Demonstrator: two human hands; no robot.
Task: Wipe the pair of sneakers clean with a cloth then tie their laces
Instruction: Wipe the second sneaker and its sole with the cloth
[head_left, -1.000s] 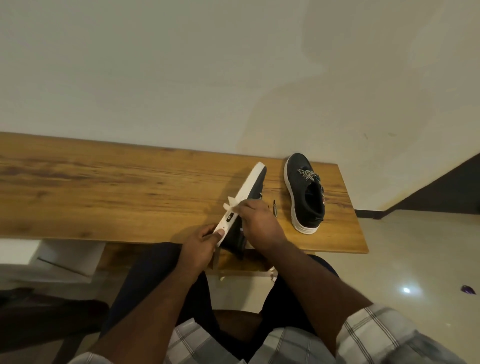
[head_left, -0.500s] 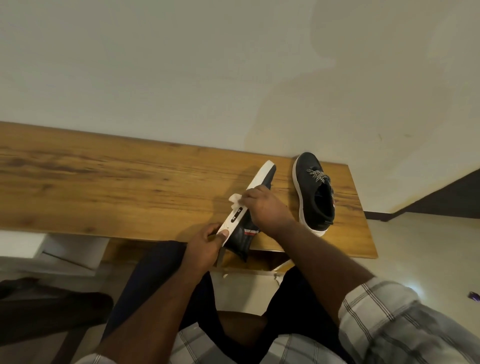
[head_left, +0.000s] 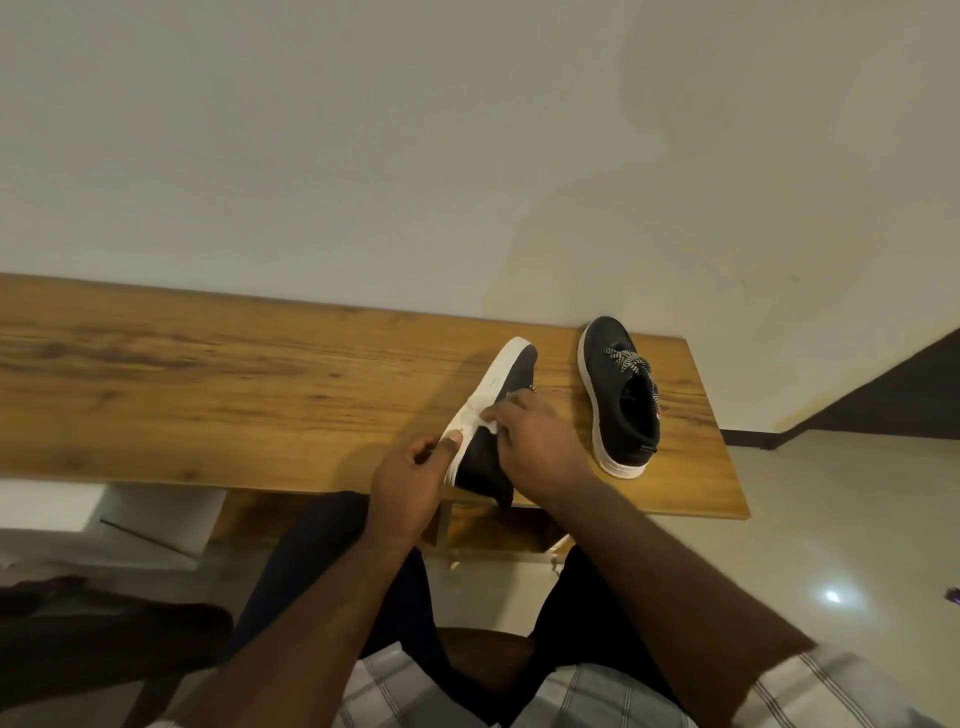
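Gripping the heel end of a black canvas sneaker with a thick white rubber sole, the left hand has its thumb pressed flat on the sole's side wall and its other fingers curled underneath, out of sight. That hold tips the shoe onto its edge at the near rim of the long, orange-brown wooden bench, probably so the white side wall faces up where it can be rubbed.

Just right of the left hand, the right hand lies over the dark upper with its fingers bunched round a small white cloth; only a scrap of the cloth peeps out at the fingertips, touching the sole about midway along the shoe. The wiping step looks well under way on this shoe, though faint marks show on the sole nearer the toe.

Farther along the bench, to the right of the tilted shoe and apart from it, the second black sneaker with a white sole stands upright on the wood, toe toward the pale plastered wall. Its speckled black-and-white laces lie loose across the tongue, so tying seems to remain ahead. Parking it there likely keeps it clear of the working hands.
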